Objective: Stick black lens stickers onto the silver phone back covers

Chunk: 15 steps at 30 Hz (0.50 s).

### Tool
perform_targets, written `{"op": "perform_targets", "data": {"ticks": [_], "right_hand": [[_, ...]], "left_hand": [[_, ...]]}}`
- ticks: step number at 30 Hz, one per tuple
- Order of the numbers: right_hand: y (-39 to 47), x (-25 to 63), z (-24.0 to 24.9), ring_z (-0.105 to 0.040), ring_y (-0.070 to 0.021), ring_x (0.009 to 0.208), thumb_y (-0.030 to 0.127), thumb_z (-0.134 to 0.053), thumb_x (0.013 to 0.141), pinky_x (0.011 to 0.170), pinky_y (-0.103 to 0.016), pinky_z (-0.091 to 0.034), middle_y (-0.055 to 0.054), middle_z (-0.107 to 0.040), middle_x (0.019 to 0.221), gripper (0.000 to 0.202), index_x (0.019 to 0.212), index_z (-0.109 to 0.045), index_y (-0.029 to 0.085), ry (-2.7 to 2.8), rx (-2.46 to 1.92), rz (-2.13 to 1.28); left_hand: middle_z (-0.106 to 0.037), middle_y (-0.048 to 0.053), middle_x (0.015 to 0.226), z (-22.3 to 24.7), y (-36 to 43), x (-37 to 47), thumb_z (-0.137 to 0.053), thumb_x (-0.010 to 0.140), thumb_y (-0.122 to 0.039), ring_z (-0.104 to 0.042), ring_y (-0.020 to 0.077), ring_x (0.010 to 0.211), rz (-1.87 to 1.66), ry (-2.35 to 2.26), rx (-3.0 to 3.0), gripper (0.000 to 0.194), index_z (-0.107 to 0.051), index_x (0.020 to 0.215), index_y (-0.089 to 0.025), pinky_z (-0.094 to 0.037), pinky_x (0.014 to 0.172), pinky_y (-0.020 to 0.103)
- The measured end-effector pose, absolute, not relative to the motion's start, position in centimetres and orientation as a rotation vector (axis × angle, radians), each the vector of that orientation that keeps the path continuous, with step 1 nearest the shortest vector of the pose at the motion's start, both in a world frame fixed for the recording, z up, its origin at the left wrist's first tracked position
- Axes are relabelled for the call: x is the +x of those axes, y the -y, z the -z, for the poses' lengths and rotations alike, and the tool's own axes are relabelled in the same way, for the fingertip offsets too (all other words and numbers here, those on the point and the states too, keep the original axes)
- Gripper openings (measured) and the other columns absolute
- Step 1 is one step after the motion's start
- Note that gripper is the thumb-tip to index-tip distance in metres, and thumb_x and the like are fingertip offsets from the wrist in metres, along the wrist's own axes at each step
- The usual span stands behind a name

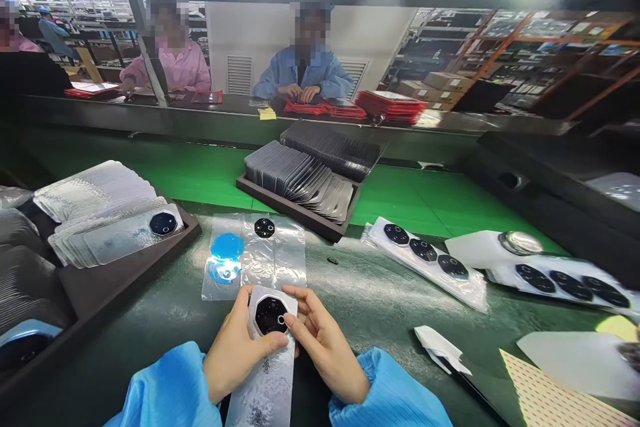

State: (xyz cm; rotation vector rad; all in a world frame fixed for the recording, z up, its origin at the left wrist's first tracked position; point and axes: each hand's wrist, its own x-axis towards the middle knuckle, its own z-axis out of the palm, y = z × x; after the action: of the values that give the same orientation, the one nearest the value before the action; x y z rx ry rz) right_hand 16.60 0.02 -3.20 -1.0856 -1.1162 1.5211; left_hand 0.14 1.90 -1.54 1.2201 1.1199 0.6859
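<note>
A silvery, frosted phone back cover (277,380) is held upright in front of me at the lower middle, tilted slightly. Near its top sits a round black camera lens cover (267,315). My left hand (233,353) grips the left edge, its thumb lying across the face below the black disc. On the right edge, my right hand (327,350) has its thumb pressed at the disc's side and its fingers behind the cover. Just beyond lies a clear plastic sheet (290,263) bearing blue round films (227,248) and one black lens cover (265,227).
A left tray (145,257) holds several silvery covers; another tray (300,217) holds dark ones. Bagged lens covers (425,257) lie right, near a white-wrapped black tool (450,360) and dotted sheet (545,387). Co-workers sit opposite, one handling red-edged items (305,107).
</note>
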Motion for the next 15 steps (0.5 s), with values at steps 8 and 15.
{"op": "perform_targets", "data": {"ticks": [8,15], "right_hand": [[-0.3,16.4,3.0,-0.061,-0.0181,0.084,0.05,-0.072,0.077,0.072,-0.031,-0.05,-0.005,-0.061,0.103,0.056,0.119,-0.047,0.024,1.023,-0.975,-1.615],[-0.7,16.8,3.2,-0.056,-0.0149,0.077,0.05,-0.077,0.07,0.072,-0.028,-0.044,0.0,-0.06,0.08,0.041,0.087,-0.059,0.017,0.971,-0.977,-1.65]], "left_hand": [[-0.059,0.004,0.113,0.8,-2.1,-0.4,-0.062,0.084,-0.026,-0.054,0.0226,0.109,-0.656,-1.002,1.259,0.044,-0.041,0.123,-0.023,-0.04,0.094,0.035],[-0.037,0.009,0.147,1.6,-2.3,-1.3,-0.057,0.089,-0.03,-0.027,0.0246,0.139,-0.592,-0.905,1.257,0.063,-0.025,0.143,-0.024,-0.024,0.113,0.038]]}}
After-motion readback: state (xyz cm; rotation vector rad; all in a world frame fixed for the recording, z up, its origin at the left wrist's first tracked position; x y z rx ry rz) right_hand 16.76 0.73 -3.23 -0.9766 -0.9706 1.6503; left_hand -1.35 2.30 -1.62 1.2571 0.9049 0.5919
